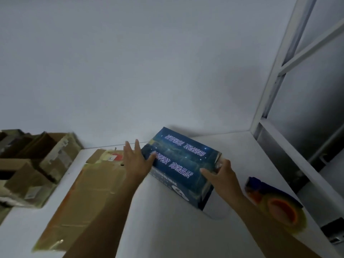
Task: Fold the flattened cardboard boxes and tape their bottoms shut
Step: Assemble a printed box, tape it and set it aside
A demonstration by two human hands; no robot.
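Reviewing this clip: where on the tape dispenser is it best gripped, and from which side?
Probably the blue end of the tape dispenser, reached from its left by the right hand. That end points toward the hand, and the orange-cored roll fills the near end.

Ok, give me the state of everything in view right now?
blue box: erected, lying on the table, upper flaps closed; tape not discernible.
left hand: fingers straight, against the box's left end.
right hand: on the box's right end, thumb on top; grip unclear.
flattened cardboard: flat, untouched.
tape dispenser: lying on the table, unheld.
brown boxes: assembled, piled at the left.
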